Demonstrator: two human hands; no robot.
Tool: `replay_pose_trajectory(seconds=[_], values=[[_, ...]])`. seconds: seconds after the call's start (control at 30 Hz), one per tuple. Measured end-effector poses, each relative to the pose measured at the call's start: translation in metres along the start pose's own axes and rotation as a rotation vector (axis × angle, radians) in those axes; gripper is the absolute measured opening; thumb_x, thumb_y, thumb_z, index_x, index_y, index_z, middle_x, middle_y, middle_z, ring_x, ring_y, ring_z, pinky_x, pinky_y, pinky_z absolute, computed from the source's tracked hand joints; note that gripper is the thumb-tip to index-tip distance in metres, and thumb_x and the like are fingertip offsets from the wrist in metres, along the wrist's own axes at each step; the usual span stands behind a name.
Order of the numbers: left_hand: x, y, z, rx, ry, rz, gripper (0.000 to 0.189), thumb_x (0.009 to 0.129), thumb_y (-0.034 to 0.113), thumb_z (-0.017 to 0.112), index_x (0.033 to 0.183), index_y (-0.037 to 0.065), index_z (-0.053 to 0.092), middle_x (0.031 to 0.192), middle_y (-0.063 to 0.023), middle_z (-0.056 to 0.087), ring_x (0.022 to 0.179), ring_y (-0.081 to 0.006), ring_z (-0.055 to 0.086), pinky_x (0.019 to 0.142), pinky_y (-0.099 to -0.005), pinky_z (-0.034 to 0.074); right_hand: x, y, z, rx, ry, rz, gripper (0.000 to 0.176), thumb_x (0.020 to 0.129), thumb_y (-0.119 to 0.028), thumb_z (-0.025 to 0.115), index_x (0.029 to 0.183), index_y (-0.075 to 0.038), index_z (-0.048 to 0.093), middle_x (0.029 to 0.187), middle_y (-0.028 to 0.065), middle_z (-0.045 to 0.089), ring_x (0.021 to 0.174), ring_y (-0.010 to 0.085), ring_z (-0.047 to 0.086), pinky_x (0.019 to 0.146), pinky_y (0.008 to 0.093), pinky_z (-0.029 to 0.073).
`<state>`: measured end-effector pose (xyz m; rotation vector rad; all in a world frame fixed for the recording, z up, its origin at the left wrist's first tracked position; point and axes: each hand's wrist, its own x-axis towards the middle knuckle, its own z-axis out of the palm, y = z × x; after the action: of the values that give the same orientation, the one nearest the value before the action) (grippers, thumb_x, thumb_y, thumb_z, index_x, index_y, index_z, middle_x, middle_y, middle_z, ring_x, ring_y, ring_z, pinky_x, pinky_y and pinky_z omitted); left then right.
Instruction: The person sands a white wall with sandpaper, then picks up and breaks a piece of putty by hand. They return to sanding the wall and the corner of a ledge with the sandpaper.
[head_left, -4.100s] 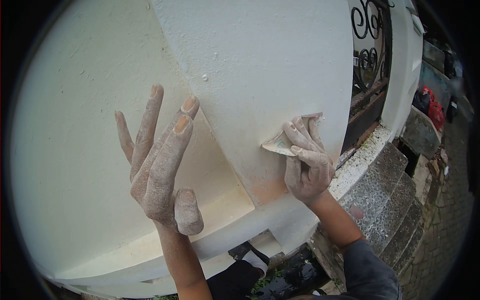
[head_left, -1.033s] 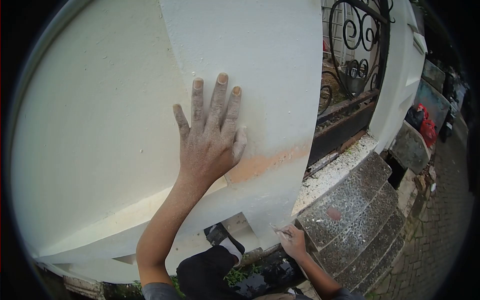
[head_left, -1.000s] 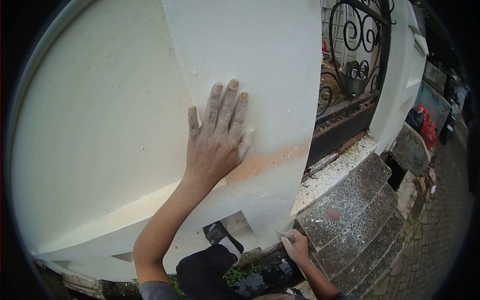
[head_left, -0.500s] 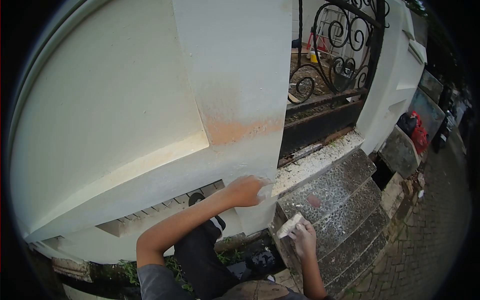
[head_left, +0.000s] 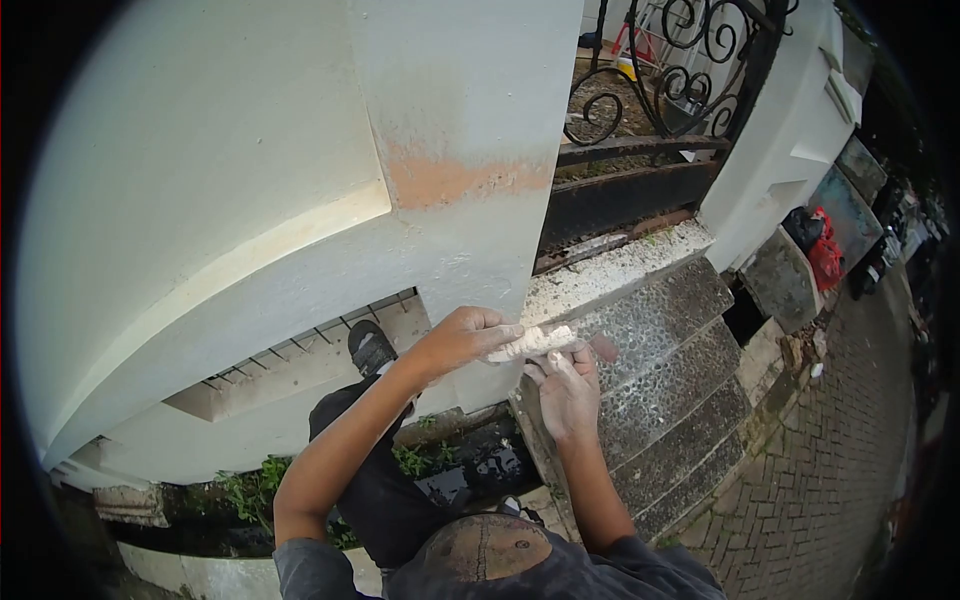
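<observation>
A whitish, powder-coated piece (head_left: 545, 341) lies between my two hands, above the upper stone step. My left hand (head_left: 468, 338) pinches its left end between thumb and fingers. Just below its right part, my right hand (head_left: 568, 388) has its fingers bent up against the piece, pale powder on the skin. Whether the piece is a roll or a folded sheet is too small to tell. Behind them stands the white wall pillar with an orange-brown worn patch (head_left: 460, 180).
Stone steps (head_left: 660, 370) descend at the right below a black iron gate (head_left: 640, 185). A water-filled ditch (head_left: 470, 470) with weeds runs below the wall. My sandalled foot (head_left: 371, 347) rests at the wall's recess. Red and black bags (head_left: 825, 255) sit far right.
My right hand has come up and left with the whitish piece. My left hand has moved from the pillar's edge and taken hold of the piece's left end. The view has shifted downward.
</observation>
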<state>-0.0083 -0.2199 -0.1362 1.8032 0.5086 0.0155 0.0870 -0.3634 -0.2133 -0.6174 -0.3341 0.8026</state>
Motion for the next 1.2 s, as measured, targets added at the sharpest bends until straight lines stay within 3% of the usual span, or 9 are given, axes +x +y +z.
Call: replay_pose_trajectory(seconds=[0.1, 0.2, 0.4, 0.53, 0.73, 0.9, 1.0, 1.13, 1.2], values=[[0.006, -0.025, 0.013, -0.704, 0.036, 0.078, 0.026, 0.085, 0.022, 0.057, 0.091, -0.003, 0.064, 0.080, -0.0098, 0.064, 0.076, -0.0125, 0.056, 0.069, -0.0246, 0.042, 0.001, -0.001, -0.005, 0.053, 0.056, 0.024, 0.015, 0.086, -0.003, 0.050, 0.101, -0.005, 0.049, 0.099, 0.0076, 0.059, 0.089, 0.0167, 0.058, 0.075, 0.0332, 0.049], [-0.003, -0.030, 0.035, -1.049, 0.007, 0.046, 0.029, 0.085, 0.020, 0.059, 0.094, -0.007, 0.062, 0.101, -0.0116, 0.061, 0.092, -0.0135, 0.054, 0.084, -0.0280, 0.042, 0.002, -0.002, -0.012, 0.033, 0.078, 0.000, 0.014, 0.087, -0.003, 0.049, 0.100, -0.006, 0.049, 0.101, 0.0071, 0.058, 0.091, 0.0161, 0.058, 0.075, 0.0324, 0.049], [-0.004, -0.070, 0.061, -0.164, 0.654, 0.211, 0.025, 0.085, 0.017, 0.056, 0.100, -0.001, 0.064, 0.085, -0.0112, 0.068, 0.077, -0.0092, 0.057, 0.072, -0.0245, 0.044, -0.002, 0.020, -0.037, -0.376, 0.146, -0.133, 0.033, 0.083, 0.006, 0.050, 0.113, -0.004, 0.042, 0.097, 0.0082, 0.058, 0.093, 0.0117, 0.055, 0.075, 0.0242, 0.046], [-0.002, -0.085, 0.063, -0.153, 0.703, 0.217, 0.024, 0.085, 0.016, 0.055, 0.097, -0.002, 0.064, 0.085, -0.0113, 0.068, 0.074, -0.0102, 0.058, 0.070, -0.0252, 0.045, -0.009, 0.010, -0.040, -0.408, 0.213, 0.083, 0.057, 0.079, 0.010, 0.051, 0.130, -0.005, 0.029, 0.123, 0.0152, 0.046, 0.107, 0.0160, 0.049, 0.086, 0.0272, 0.042], [-0.008, -0.090, 0.058, -0.011, 0.662, 0.192, 0.024, 0.085, 0.015, 0.054, 0.094, -0.005, 0.064, 0.083, -0.0096, 0.067, 0.074, -0.0114, 0.059, 0.069, -0.0261, 0.046, 0.009, 0.028, -0.054, -0.288, -0.129, 0.101, 0.091, 0.074, 0.011, 0.050, 0.142, -0.011, -0.006, 0.140, 0.0238, 0.026, 0.118, 0.0288, 0.043, 0.104, 0.0387, 0.025], [-0.008, -0.100, 0.051, -0.025, 0.710, 0.130, 0.023, 0.085, 0.014, 0.055, 0.094, -0.005, 0.064, 0.082, -0.0088, 0.067, 0.074, -0.0114, 0.059, 0.070, -0.0257, 0.046, -0.005, 0.026, -0.058, -0.520, 0.027, 0.167, 0.055, 0.080, 0.009, 0.051, 0.131, 0.002, 0.032, 0.100, 0.0066, 0.054, 0.119, 0.0268, 0.044, 0.092, 0.0296, 0.040], [-0.006, -0.101, 0.053, -0.046, 0.712, 0.142, 0.022, 0.084, 0.014, 0.055, 0.092, -0.005, 0.064, 0.081, -0.0086, 0.066, 0.074, -0.0115, 0.059, 0.070, -0.0254, 0.045, -0.010, 0.018, -0.058, -0.436, 0.083, 0.051, 0.062, 0.079, 0.012, 0.048, 0.135, 0.002, 0.024, 0.093, 0.0051, 0.057, 0.122, 0.0282, 0.040, 0.097, 0.0341, 0.035], [-0.005, -0.098, 0.061, -0.121, 0.684, 0.254, 0.021, 0.084, 0.013, 0.055, 0.091, -0.005, 0.064, 0.079, -0.0085, 0.066, 0.073, -0.0116, 0.058, 0.069, -0.0252, 0.045, -0.004, 0.004, -0.042, -0.026, -0.135, 0.215, 0.077, 0.077, 0.009, 0.051, 0.141, -0.004, 0.010, 0.121, 0.0111, 0.043, 0.133, 0.0302, 0.018, 0.104, 0.0374, 0.024], [-0.008, -0.090, 0.059, -0.053, 0.689, 0.214, 0.021, 0.084, 0.013, 0.055, 0.090, -0.005, 0.064, 0.078, -0.0086, 0.066, 0.072, -0.0116, 0.058, 0.069, -0.0252, 0.045, 0.001, 0.006, -0.048, -0.300, -0.097, 0.238, 0.084, 0.077, 0.005, 0.055, 0.142, -0.008, 0.003, 0.130, 0.0136, 0.034, 0.132, 0.0290, 0.022, 0.105, 0.0393, 0.020]])
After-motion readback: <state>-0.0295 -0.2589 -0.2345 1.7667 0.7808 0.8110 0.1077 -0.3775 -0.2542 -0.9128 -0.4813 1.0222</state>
